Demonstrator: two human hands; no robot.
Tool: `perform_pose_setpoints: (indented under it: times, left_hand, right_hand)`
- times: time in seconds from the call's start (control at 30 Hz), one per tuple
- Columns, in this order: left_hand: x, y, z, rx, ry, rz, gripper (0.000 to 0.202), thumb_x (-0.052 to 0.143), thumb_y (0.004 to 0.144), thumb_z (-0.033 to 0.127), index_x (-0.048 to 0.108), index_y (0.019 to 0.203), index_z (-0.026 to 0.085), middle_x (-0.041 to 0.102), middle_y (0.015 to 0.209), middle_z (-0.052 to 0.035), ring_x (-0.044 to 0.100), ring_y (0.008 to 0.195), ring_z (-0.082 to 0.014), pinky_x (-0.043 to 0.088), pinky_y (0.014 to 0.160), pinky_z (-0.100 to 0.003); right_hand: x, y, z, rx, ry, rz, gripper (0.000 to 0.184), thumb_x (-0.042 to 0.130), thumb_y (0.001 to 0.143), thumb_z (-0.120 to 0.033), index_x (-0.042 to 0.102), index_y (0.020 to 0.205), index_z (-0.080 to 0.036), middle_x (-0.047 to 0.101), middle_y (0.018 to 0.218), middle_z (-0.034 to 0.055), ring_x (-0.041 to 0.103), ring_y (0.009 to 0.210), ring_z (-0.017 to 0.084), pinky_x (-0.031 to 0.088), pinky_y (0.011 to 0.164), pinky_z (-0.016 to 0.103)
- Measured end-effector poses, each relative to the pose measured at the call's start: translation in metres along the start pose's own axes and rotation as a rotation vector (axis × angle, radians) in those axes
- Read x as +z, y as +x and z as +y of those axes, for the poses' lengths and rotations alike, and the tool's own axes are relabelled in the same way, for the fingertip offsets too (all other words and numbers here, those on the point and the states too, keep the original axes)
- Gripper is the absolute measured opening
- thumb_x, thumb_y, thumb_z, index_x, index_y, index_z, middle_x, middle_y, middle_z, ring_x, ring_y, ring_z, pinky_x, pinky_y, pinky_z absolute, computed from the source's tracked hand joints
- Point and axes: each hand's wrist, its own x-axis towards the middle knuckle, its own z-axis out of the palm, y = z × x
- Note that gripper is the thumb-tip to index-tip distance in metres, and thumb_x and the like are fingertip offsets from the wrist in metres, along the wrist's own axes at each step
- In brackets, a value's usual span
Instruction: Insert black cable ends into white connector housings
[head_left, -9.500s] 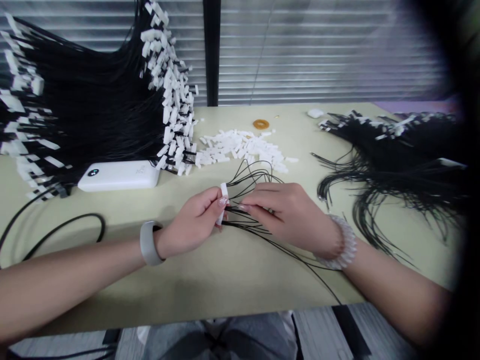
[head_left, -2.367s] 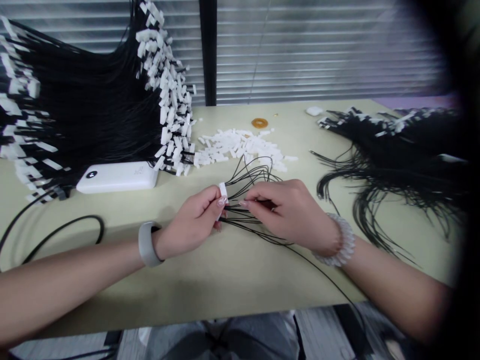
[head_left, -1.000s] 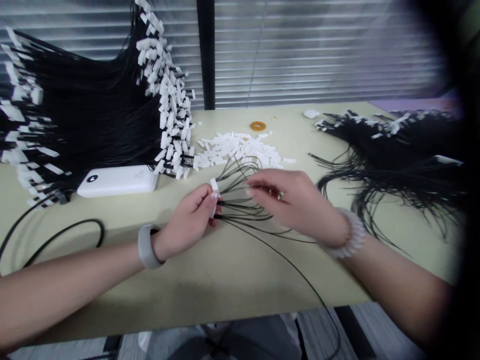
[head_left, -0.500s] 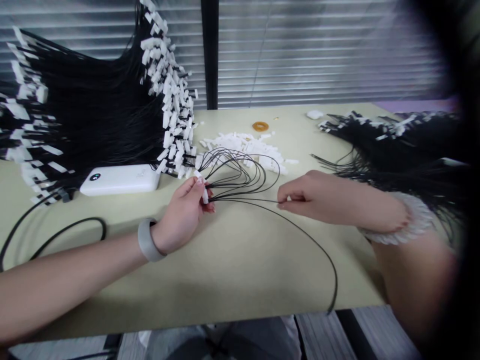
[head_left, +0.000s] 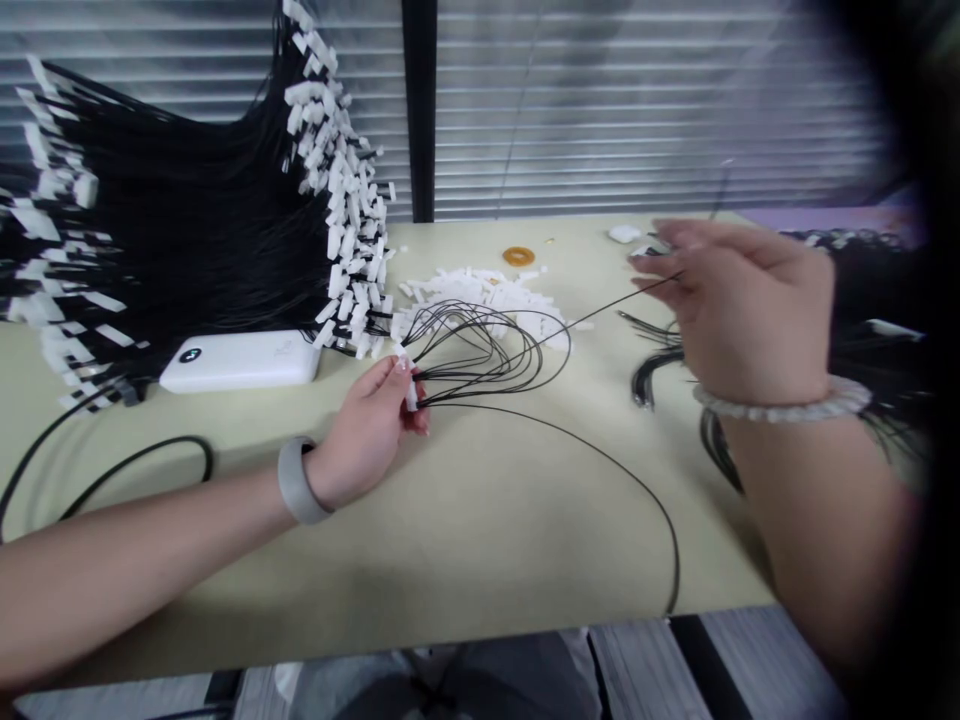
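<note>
My left hand (head_left: 371,425) is closed on a small white connector (head_left: 409,385) low over the pale green table (head_left: 465,520). Several thin black wires (head_left: 487,350) loop out of the connector to the right. My right hand (head_left: 742,305) is raised over the right side of the table, fingers pinched on one black wire (head_left: 600,303) that runs taut back toward the connector. Another long black wire (head_left: 637,490) curves from the connector to the table's front edge.
A big fan of black wires with white connectors (head_left: 187,220) fills the left. A white power bank (head_left: 240,360) lies before it, with a black cable (head_left: 112,465). Loose white connectors (head_left: 487,295) are heaped at centre. An orange ring (head_left: 519,256) lies behind. More black wires (head_left: 877,330) lie at right.
My right hand has let the wires near the connector go, pinched one wire and drawn it up and to the right. My left hand moved slightly left with the connector.
</note>
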Motion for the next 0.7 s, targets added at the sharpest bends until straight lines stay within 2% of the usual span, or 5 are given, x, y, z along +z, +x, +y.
perform_pose_setpoints:
  times: [0.13, 0.2, 0.3, 0.43, 0.7]
  left_hand:
    - [0.001, -0.002, 0.001, 0.013, 0.045, -0.009, 0.022, 0.044, 0.087, 0.035, 0.044, 0.075, 0.017, 0.045, 0.067, 0.0023, 0.046, 0.051, -0.0066, 0.042, 0.046, -0.019]
    - [0.001, -0.002, -0.001, 0.028, 0.083, -0.016, 0.022, 0.044, 0.087, 0.036, 0.045, 0.075, 0.017, 0.045, 0.068, 0.0023, 0.046, 0.051, -0.0067, 0.041, 0.046, -0.019]
    - [-0.002, -0.003, -0.004, 0.04, 0.186, -0.056, 0.024, 0.042, 0.087, 0.039, 0.048, 0.08, 0.018, 0.047, 0.069, 0.0016, 0.048, 0.049, -0.0069, 0.041, 0.045, -0.019]
    - [-0.004, -0.004, -0.005, 0.039, 0.331, -0.151, 0.027, 0.04, 0.087, 0.042, 0.051, 0.083, 0.018, 0.049, 0.068, 0.0014, 0.049, 0.049, -0.0073, 0.041, 0.046, -0.019]
    - [-0.003, -0.008, -0.002, -0.003, 0.379, -0.228, 0.027, 0.04, 0.086, 0.043, 0.05, 0.082, 0.018, 0.05, 0.076, 0.0, 0.049, 0.055, -0.0077, 0.044, 0.048, -0.018]
  right_hand:
    - [0.008, 0.003, -0.028, 0.165, 0.359, 0.241, 0.029, 0.041, 0.089, -0.028, 0.049, 0.116, -0.021, 0.06, 0.089, 0.0094, 0.047, 0.052, 0.007, 0.045, 0.058, 0.03]
    - [0.016, -0.002, -0.048, 0.202, 0.399, 0.153, 0.033, 0.045, 0.088, -0.025, 0.046, 0.121, -0.023, 0.059, 0.078, 0.0053, 0.048, 0.05, 0.006, 0.044, 0.054, 0.028]
    - [0.033, -0.017, -0.073, 0.178, 0.313, -0.065, 0.017, 0.047, 0.087, -0.025, 0.057, 0.099, -0.02, 0.06, 0.076, 0.004, 0.056, 0.061, 0.009, 0.047, 0.056, 0.025]
    - [0.055, -0.036, -0.086, -0.075, -0.002, -0.297, 0.012, 0.047, 0.086, -0.02, 0.059, 0.083, -0.019, 0.062, 0.074, 0.0017, 0.056, 0.067, 0.01, 0.046, 0.06, 0.024]
    - [0.071, -0.046, -0.079, -0.157, -0.148, -0.298, 0.01, 0.048, 0.084, -0.018, 0.057, 0.08, -0.017, 0.06, 0.071, -0.0009, 0.051, 0.063, 0.008, 0.04, 0.06, 0.021]
